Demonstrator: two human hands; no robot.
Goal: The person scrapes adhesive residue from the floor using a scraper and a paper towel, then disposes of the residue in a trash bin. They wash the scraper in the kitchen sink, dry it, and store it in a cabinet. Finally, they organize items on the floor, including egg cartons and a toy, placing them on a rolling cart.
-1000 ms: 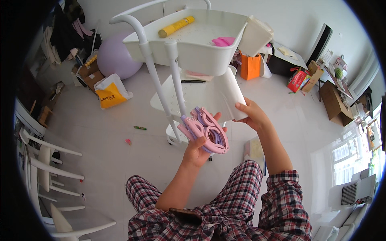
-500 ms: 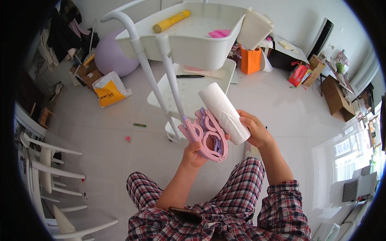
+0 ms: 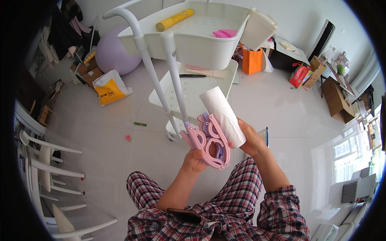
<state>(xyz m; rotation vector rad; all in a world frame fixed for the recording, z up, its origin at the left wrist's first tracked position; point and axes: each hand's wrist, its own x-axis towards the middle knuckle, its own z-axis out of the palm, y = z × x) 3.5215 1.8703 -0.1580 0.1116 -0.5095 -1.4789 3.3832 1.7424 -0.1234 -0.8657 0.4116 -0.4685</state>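
My left hand [image 3: 194,161] is closed around a bundle of pink and purple folding plastic hangers [image 3: 217,164], held upright in front of my knees. A white roll [image 3: 223,116], of paper or thin plastic film, leans in my right hand [image 3: 253,138], its top tilted to the left. The right fingers wrap round its lower end, and part of the thumb is hidden behind the roll and hangers. The roll's lower left side lies against or just beside the hangers. A dark phone [image 3: 184,215] rests on my lap.
A white tiered trolley [image 3: 185,50] stands ahead, holding a yellow tube [image 3: 174,20] and a pink item [image 3: 224,33] on top, a black pen-like item [image 3: 192,76] below. White chairs [image 3: 56,170] line the left. A purple ball [image 3: 116,52] and bags, including an orange one [image 3: 251,61], stand farther back.
The hangers and the roll have both sunk slightly. My right hand has shifted a little down and left, bringing the roll closer to the hangers. Both grips hold.
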